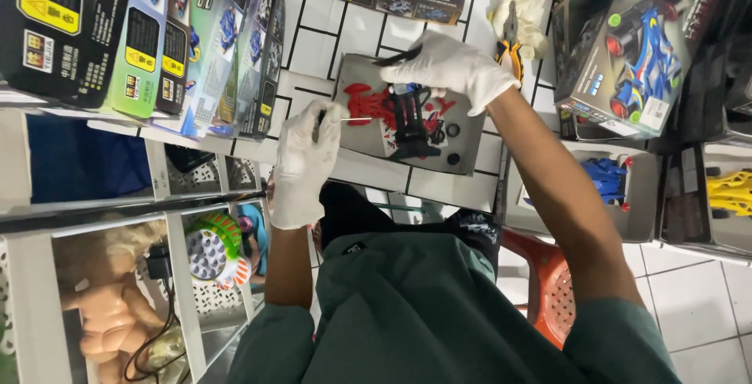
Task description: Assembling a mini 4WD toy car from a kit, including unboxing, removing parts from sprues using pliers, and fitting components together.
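Near the upper centre of the frame, the white-gloved right hand curls closed over the black plastic toy-car chassis, apparently steadying it on the grey box lid. Left of it, the white-gloved left hand pinches a thin screwdriver pointed at the chassis, which lies among red body parts.

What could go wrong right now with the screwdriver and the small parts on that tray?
1. The loose black wheels lie near the grey tray's edge; a nudge might roll them onto the tiled floor.
2. The left hand holds a thin screwdriver beside the black chassis that the right hand steadies; a slip might poke the red body part or a glove.
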